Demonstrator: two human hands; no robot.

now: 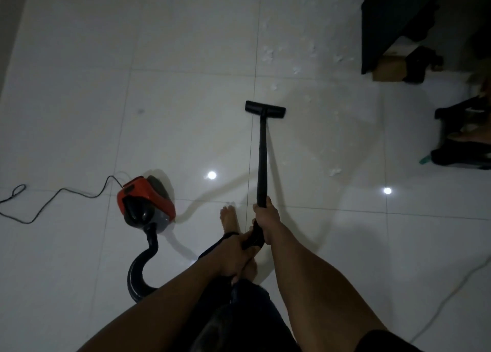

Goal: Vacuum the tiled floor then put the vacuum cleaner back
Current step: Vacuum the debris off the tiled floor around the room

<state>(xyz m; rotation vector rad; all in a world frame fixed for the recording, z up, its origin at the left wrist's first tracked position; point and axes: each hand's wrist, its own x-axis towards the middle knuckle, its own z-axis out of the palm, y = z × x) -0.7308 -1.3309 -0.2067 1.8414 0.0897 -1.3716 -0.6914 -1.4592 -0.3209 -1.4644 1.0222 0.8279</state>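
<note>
right hand: right hand (267,219) is gripping the lower end of the wand (262,160), fingers wrapped fully round it.
left hand: left hand (233,256) is gripping the black handle end just behind the right hand, fingers curled round it; the hose (143,266) is running off from there.
floor head: floor head (265,109) is sitting flat on the tiled floor (79,86), out in front of the person, on a grout line.
vacuum cleaner: vacuum cleaner (144,201), red and black, is standing on the floor left of the bare feet (229,219); the hose is looping from its near end round toward the hands. Casing closed, so I cannot tell what is inside.
power cord: power cord (61,192) is trailing from the body's far end to the left edge.
debris: white scraps (268,54) are lying scattered beyond and right of the floor head, none touching it.
box: cardboard box (390,68) is sitting under the dark furniture (393,14), top right; contents too dark to tell.
rack: black rack (462,136) is standing at the right edge, holding blurred items.
white cable: white cable (451,293) is crossing the lower right floor.
</note>
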